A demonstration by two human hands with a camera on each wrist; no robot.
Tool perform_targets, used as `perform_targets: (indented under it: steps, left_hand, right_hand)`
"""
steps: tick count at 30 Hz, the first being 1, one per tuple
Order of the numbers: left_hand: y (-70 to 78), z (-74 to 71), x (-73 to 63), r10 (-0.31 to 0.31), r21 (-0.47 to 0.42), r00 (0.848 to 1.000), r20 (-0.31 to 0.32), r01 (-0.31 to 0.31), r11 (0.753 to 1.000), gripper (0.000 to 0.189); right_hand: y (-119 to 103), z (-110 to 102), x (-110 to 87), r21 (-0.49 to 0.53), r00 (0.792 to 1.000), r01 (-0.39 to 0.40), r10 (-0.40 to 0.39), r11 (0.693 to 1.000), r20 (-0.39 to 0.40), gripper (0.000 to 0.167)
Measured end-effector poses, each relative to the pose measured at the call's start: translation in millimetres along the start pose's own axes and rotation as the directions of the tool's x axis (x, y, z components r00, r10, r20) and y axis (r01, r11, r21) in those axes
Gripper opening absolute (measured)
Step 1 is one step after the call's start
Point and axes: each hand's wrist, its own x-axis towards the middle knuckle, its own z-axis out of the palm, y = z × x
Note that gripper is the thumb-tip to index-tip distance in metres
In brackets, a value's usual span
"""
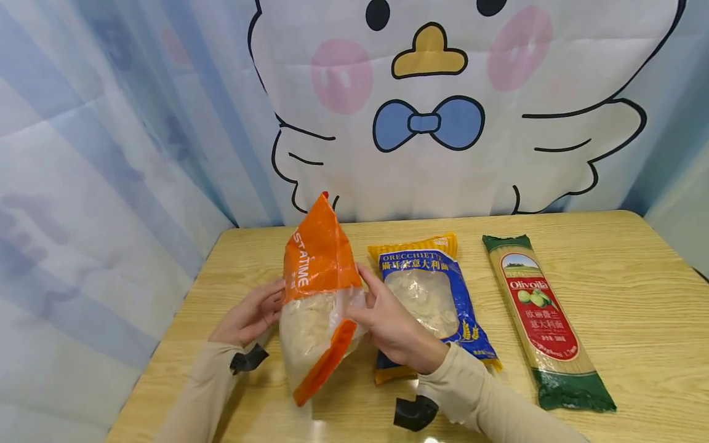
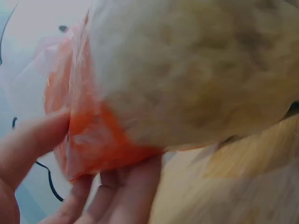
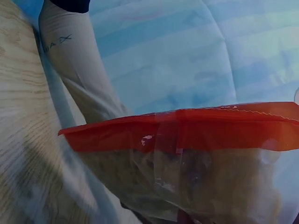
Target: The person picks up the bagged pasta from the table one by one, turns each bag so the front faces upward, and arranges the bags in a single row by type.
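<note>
A transparent and orange bag of pasta (image 1: 318, 264) is tilted above the left part of the table, its pale pieces visible through the clear film. My left hand (image 1: 249, 314) grips its left side. In the left wrist view, the thumb and fingers (image 2: 140, 186) bend around an orange end of the bag (image 2: 187, 79). On the opposite side, my right hand (image 1: 390, 323) holds the clear film between thumb and fingers. The right wrist view shows the orange bottom seam of the bag (image 3: 210, 130); the right hand itself is hidden there.
Behind the right hand lies a blue and yellow bag of orecchiette (image 1: 423, 301). Farther right is a long pack of spaghetti (image 1: 545, 320) with green ends and a red label. The wooden table (image 1: 626, 277) ends at a printed curtain (image 1: 432, 178) at the back.
</note>
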Motion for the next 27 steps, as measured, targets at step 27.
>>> perform_targets:
  steps: [27]
  left_hand:
    - [64.9,54.8,-28.3,0.139,0.075,0.912,-0.385,-0.119,0.99,0.029]
  right_hand:
    - [12,-6,-16.1,-0.204,0.985,-0.164,0.149,0.965,-0.089,0.083]
